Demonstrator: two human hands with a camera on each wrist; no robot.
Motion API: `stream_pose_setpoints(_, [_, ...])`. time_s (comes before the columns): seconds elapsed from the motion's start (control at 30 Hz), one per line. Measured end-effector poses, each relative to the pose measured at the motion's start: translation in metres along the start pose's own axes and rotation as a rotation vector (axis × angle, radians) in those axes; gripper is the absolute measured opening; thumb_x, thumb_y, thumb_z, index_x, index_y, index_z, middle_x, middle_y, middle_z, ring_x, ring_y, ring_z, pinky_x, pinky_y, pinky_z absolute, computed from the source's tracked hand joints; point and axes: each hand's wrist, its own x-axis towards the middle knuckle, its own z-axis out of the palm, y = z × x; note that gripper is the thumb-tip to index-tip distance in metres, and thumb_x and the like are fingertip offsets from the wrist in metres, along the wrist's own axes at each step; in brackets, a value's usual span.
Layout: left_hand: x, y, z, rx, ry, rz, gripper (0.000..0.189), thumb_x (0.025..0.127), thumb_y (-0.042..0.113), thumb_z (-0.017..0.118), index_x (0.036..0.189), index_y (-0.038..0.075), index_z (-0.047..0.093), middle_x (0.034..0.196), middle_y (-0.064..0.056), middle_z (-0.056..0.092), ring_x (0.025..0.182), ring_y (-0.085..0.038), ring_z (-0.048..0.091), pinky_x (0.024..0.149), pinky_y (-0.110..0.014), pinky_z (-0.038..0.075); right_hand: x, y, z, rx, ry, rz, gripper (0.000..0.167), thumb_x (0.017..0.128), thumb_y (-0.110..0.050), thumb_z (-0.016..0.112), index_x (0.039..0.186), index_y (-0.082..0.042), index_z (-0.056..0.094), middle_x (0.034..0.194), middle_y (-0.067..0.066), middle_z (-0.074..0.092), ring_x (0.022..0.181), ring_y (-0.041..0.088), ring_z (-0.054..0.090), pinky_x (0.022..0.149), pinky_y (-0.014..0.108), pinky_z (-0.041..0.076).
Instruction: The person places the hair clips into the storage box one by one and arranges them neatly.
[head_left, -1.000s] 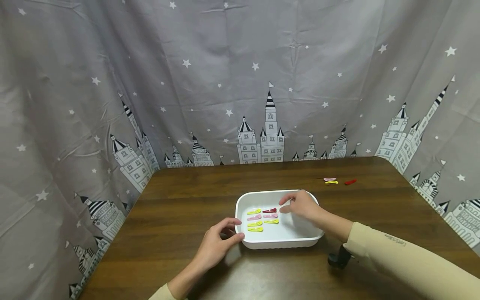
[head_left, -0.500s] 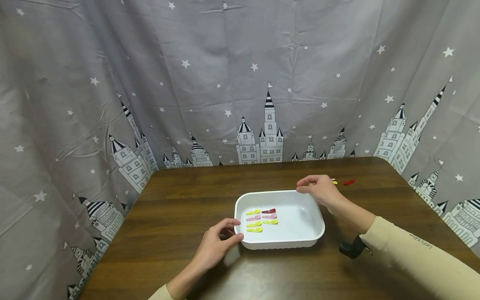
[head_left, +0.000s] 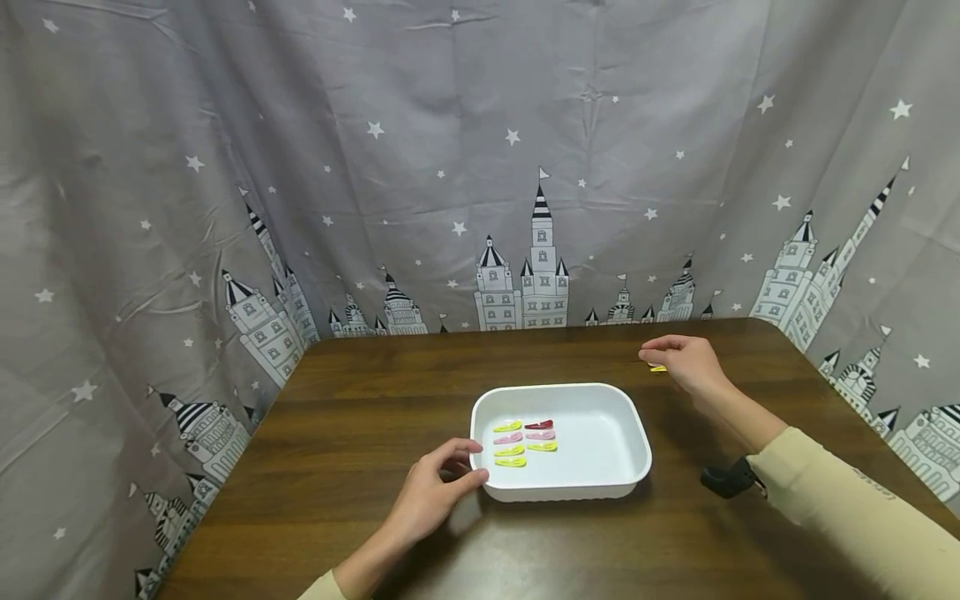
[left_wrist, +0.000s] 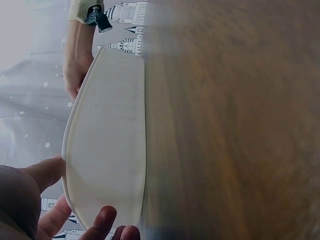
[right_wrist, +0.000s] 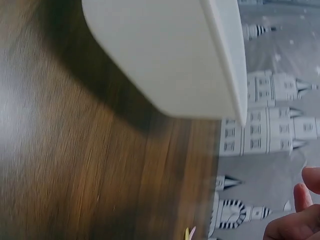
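Head: R fingers [head_left: 663,342] closer, prob. @clips [head_left: 658,368]

Left of the right hand [head_left: 686,364], open tabletop [head_left: 450,358] is stretching; toward the left hand [head_left: 435,490], the white tray [head_left: 566,490] is blocking low passage.

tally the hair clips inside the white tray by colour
Glossy yellow teardrop-shaped hair clips: 4
Glossy pink teardrop-shaped hair clips: 2
Glossy dark red teardrop-shaped hair clip: 1
Total in the white, rounded-rectangular, plastic-looking tray: 7
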Motion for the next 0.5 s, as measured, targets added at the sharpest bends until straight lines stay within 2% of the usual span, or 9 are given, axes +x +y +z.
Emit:
stream_pose_setpoints(0.13, [0.0,-0.001,0.0,0.008,-0.008,-0.012,0.035,0.087,0.033,0.08,0.116,0.017,0.07,0.098,0.001,0.071,0.09,-0.017,0.065,0.078,-0.028,0.049,0.007,0.011,-0.008,0.006,0.044,0.015,0.038,0.095,-0.032,0.068,0.12,-0.002,0.069,0.097,0.005,0.065,0.058,0.012,0.044,0.051,0.03,0.039])
stream_pose_setpoints(0.23, [-0.002,-0.001,0.0,0.014,-0.017,-0.022,0.034,0.087,0.032,0.079,0.117,0.018,0.069,0.099,0.002,0.07,0.09,-0.017,0.064,0.078,-0.029,0.048,0.011,0.021,-0.012,0.006,0.087,0.012,0.041,0.095,-0.033,0.069,0.119,0.0,0.069,0.103,0.009,0.064,0.067,0.015,0.046,0.056,0.03,0.038])
stream_pose_setpoints(0.33, [-0.002,-0.002,0.0,0.016,-0.02,-0.026,0.034,0.088,0.032,0.079,0.117,0.018,0.069,0.099,0.002,0.07,0.091,-0.016,0.064,0.078,-0.03,0.048,0.015,0.031,-0.017,0.022,0.127,0.024,0.044,0.094,-0.034,0.07,0.119,0.001,0.068,0.105,0.005,0.062,0.071,0.014,0.048,0.058,0.03,0.04])
stream_pose_setpoints(0.4, [-0.001,-0.001,0.0,0.015,-0.021,-0.023,0.033,0.088,0.031,0.078,0.117,0.018,0.069,0.099,0.002,0.07,0.091,-0.016,0.064,0.078,-0.03,0.048,0.016,0.035,-0.022,0.035,0.145,0.042,0.044,0.094,-0.034,0.07,0.119,0.001,0.068,0.098,0.0,0.062,0.065,0.012,0.047,0.055,0.03,0.041])
stream_pose_setpoints(0.5, [0.0,-0.001,-0.001,0.012,-0.021,-0.017,0.033,0.088,0.032,0.079,0.117,0.018,0.069,0.099,0.002,0.07,0.091,-0.016,0.064,0.079,-0.031,0.048,0.02,0.042,-0.028,0.072,0.169,0.08,0.042,0.093,-0.033,0.071,0.118,0.001,0.067,0.079,-0.01,0.057,0.048,0.006,0.04,0.047,0.028,0.039])
